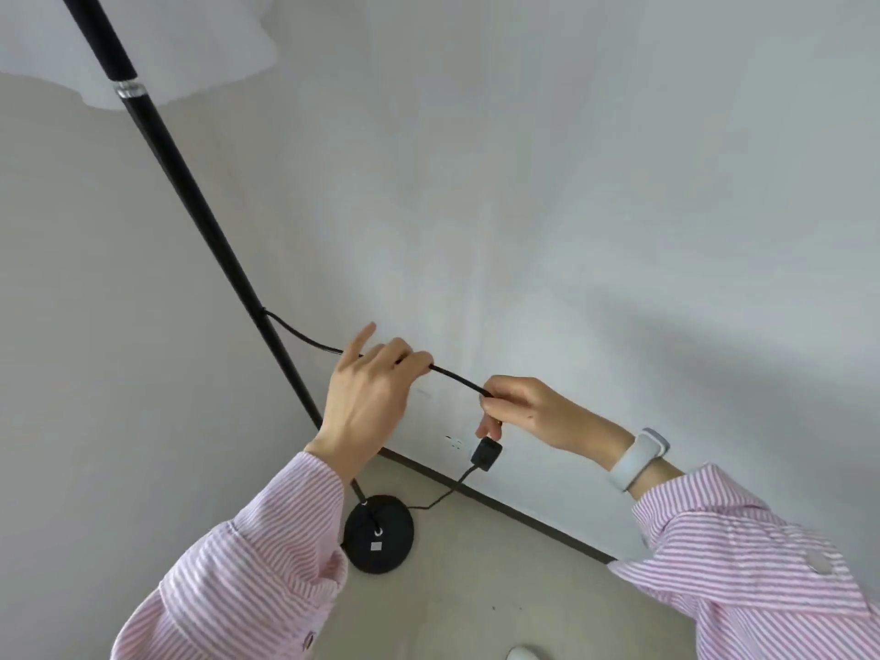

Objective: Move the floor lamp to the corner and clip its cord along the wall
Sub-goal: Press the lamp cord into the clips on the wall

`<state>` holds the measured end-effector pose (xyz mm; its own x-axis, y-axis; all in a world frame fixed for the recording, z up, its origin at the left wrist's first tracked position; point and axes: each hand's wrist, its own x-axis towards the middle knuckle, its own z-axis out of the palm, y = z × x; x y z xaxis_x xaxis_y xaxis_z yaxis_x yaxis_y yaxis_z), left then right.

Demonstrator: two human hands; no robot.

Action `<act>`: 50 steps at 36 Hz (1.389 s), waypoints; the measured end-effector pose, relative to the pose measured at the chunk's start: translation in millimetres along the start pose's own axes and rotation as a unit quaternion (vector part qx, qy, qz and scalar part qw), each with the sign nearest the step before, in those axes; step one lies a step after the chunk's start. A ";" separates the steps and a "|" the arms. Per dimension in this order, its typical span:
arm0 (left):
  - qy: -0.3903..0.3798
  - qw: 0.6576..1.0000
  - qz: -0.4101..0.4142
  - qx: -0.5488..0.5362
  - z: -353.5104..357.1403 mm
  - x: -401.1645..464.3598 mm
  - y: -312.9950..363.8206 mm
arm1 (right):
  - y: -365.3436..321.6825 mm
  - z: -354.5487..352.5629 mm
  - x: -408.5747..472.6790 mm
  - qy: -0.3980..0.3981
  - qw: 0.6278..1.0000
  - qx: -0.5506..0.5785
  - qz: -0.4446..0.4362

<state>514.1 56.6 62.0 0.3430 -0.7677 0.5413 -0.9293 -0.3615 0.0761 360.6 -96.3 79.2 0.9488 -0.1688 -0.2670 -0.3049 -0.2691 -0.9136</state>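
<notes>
Both hands pinch the black cord (457, 376) — left hand (369, 397), right hand (528, 412) — stretched left-to-right near the wall (571, 207). The lamp pole (190, 197) leans up-left from its base (378, 533) in the corner.

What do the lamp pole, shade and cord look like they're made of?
Pole: probably metal, matte black, thin and straight, with a shiny silver joint ring near the top. Shade: white and translucent, perhaps fabric or plastic; too blurred to tell. Cord: black, smooth jacket, likely rubber or plastic; it bends between the left hand and right hand.
</notes>
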 end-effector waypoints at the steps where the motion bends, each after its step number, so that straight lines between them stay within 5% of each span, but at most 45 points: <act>1: 0.008 1.000 -0.005 -0.001 -1.3 3.5 3.2 | 3.3 -2.8 -5.2 0.001 1.000 0.020 0.000; 16: 0.064 0.988 -0.135 0.037 3.6 32.3 37.6 | 18.1 -61.5 -64.0 0.090 0.993 0.074 -0.005; 25: -0.032 0.967 -0.253 0.013 5.6 31.3 55.4 | 50.4 -94.9 -115.6 0.087 0.993 -0.039 0.076; 28: -0.111 0.968 -0.224 0.012 7.5 34.4 75.5 | 61.9 -103.0 -126.9 0.150 0.984 -0.055 0.077; 33: -0.179 0.984 0.001 -0.022 24.3 34.0 148.8 | 57.5 -107.8 -136.1 0.191 0.979 -0.063 0.020; 36: -0.142 0.984 0.058 -0.092 30.0 36.8 193.7 | 57.6 -117.9 -151.7 0.202 0.977 -0.061 0.019; 40: -0.039 0.995 0.024 -0.089 37.0 50.8 194.3 | 76.9 -135.4 -189.8 0.205 0.974 -0.066 0.063; 43: -0.057 0.993 -0.074 -0.073 47.0 54.8 167.8 | 113.1 -148.5 -220.2 0.288 0.949 -0.065 0.112; 47: -0.123 0.982 -0.144 -0.006 56.8 48.4 148.3 | 155.8 -153.3 -234.0 0.498 0.845 -0.089 0.173; 50: -0.188 0.969 -0.159 -0.032 68.5 41.8 160.6 | 153.1 -141.0 -219.3 0.524 0.838 -0.085 0.129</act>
<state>388.5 -69.8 39.5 0.6287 -0.7651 0.1394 -0.7702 -0.5879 0.2473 94.2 -234.1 41.1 0.2840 -0.9576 0.0476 -0.5813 -0.2115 -0.7857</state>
